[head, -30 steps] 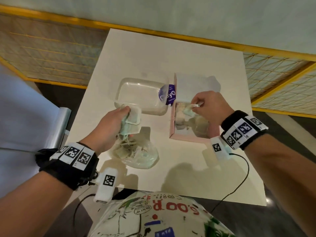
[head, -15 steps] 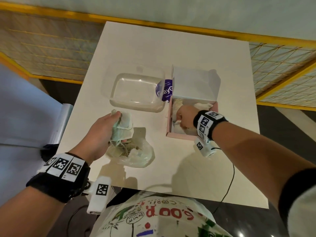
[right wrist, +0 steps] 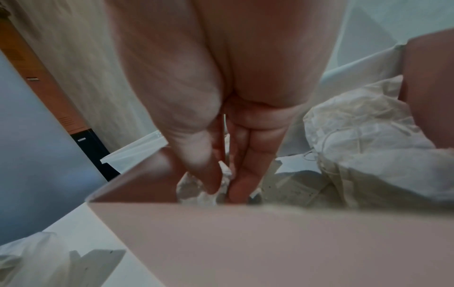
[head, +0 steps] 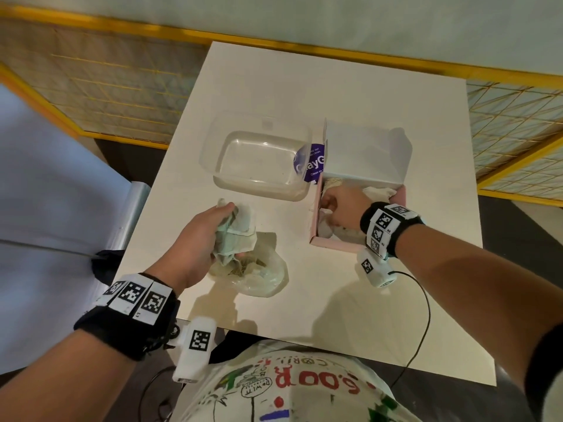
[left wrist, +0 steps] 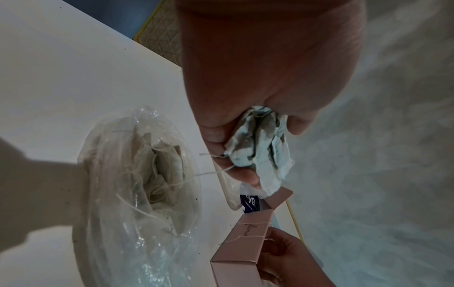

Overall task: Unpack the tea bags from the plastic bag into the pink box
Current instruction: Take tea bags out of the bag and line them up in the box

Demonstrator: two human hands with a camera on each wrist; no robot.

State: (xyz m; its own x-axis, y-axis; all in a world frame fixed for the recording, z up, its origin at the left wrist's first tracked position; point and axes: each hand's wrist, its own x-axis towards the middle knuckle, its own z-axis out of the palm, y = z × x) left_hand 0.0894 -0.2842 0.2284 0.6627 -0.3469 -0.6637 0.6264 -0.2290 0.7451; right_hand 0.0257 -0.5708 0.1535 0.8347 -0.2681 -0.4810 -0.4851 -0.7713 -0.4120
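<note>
midway: the right hand [head: 341, 208] pinches a tea bag [right wrist: 203, 186] inside the pink box [head: 316, 214]; at nine o'clock, the left hand [head: 198, 236] clutches more tea bags [head: 237, 236] above the part-full plastic bag [head: 259, 275].

you're at a plain white square table [head: 350, 95] in a bare staged recording space, fenced by yellow-framed wire mesh panels [head: 100, 86] against a pale blank wall [head: 335, 16]
</note>
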